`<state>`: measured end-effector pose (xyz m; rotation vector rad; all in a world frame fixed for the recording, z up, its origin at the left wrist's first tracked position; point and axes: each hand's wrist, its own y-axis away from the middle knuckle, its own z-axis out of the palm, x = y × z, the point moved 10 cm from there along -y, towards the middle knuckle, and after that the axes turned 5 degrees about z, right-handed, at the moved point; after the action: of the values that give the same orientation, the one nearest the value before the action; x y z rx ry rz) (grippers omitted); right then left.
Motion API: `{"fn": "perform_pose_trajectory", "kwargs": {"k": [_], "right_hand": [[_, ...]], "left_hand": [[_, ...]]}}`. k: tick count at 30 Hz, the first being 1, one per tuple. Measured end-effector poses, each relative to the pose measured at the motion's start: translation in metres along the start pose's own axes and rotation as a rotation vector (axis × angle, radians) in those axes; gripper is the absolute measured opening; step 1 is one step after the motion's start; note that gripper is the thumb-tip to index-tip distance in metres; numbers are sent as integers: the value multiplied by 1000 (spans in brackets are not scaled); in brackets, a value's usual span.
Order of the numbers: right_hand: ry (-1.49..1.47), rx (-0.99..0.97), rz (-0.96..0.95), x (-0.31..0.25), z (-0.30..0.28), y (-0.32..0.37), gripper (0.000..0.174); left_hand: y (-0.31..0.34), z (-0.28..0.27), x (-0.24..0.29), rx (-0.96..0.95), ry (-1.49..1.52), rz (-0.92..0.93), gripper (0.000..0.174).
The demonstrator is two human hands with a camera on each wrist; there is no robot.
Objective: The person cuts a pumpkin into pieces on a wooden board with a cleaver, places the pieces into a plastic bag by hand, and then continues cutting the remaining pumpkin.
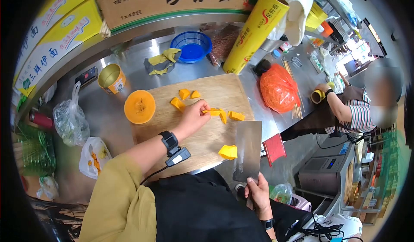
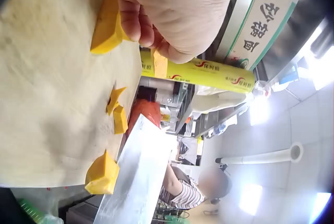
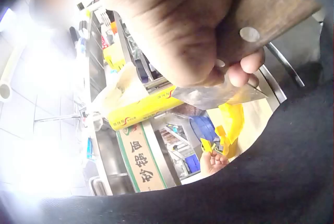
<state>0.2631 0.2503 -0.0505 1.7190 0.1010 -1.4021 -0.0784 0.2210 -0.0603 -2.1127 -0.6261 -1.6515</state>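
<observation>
In the head view my left hand point(image 1: 196, 114) is over the wooden cutting board point(image 1: 194, 142), pinching a slice of orange pumpkin point(image 1: 212, 112). The left wrist view shows the slice point(image 2: 159, 65) poking out below the fingertips. My right hand point(image 1: 258, 192) grips a cleaver point(image 1: 249, 151) by its wooden handle point(image 3: 271, 15), blade pointing away from me near the board's right edge. A thick pumpkin chunk point(image 1: 227, 151) lies beside the blade. More cut pieces point(image 1: 236, 116) sit right of my left hand, others point(image 1: 184, 94) beyond it. A pumpkin half point(image 1: 140, 107) rests at the board's left.
Beyond the board are a blue basket point(image 1: 191, 54), a grey-yellow cloth point(image 1: 163, 62) and a yellow film roll point(image 1: 257, 32). An orange bag point(image 1: 279, 88) stands right, a yellow tin point(image 1: 112, 79) and plastic bags point(image 1: 71, 117) left. Another person point(image 1: 353, 108) is at the right.
</observation>
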Motion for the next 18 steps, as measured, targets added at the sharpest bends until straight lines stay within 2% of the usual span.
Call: {"fn": "perform_pose_trajectory", "kwargs": {"k": [6, 8, 11, 14, 17, 18], "right_hand": [[-13, 53, 20, -1, -25, -3, 21], [10, 49, 37, -4, -29, -7, 22], [38, 18, 26, -21, -26, -16, 24], [61, -45, 10, -43, -7, -31, 25], [122, -160, -1, -46, 16, -43, 26], [145, -194, 0, -48, 28, -46, 26]], "left_hand": [[-28, 63, -38, -217, -62, -24, 28], [-32, 79, -32, -283, -109, -47, 34], [-26, 70, 8, -203, -287, 57, 41], [-1, 72, 26, -365, -85, 37, 46], [52, 89, 8, -575, 442, -430, 50], [60, 82, 6, -527, 457, -413, 56]]}}
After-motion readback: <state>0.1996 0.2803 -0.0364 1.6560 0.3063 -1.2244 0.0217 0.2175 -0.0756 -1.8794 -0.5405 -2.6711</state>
